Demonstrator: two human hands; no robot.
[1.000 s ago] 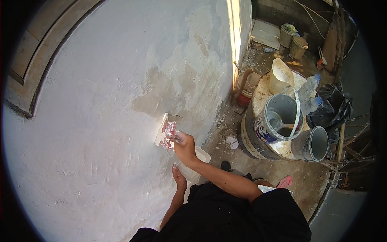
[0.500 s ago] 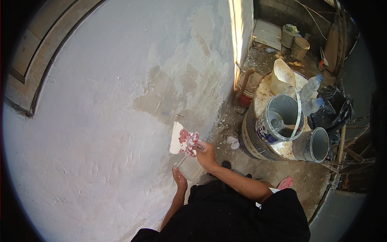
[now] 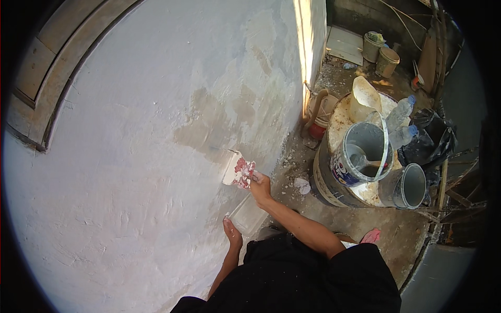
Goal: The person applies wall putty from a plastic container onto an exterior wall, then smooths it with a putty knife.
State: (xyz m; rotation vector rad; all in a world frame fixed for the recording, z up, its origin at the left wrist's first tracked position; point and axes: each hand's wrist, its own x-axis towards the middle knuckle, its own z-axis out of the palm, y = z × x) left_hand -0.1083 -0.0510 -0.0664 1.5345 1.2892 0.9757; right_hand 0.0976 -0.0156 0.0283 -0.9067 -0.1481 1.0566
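Observation:
My right hand [image 3: 260, 189] is closed round the handle of a wide putty knife [image 3: 242, 171], its blade smeared with white filler and marked with red. The blade lies at the wall [image 3: 120, 177], just below a grey-brown patch [image 3: 206, 125] where the white coat is thin or absent. Lower down, my left hand [image 3: 233, 236] grips the edge of a pale, flat rectangular board or tray [image 3: 247, 216] close to the wall. Most of the left hand's fingers are hidden behind it.
To the right stands a drum [image 3: 324, 175] topped with a tall bucket [image 3: 364, 156], a grey bucket lying tilted [image 3: 412, 187], a cut-open pale container [image 3: 365, 98] and plastic bottles [image 3: 402, 112]. A lidded bucket [image 3: 324, 109] sits by the wall corner. A wooden frame [image 3: 62, 68] borders the wall upper left.
My right hand has moved the putty knife a little up the wall, and its blade is tilted differently. The left hand and the board are almost where they were.

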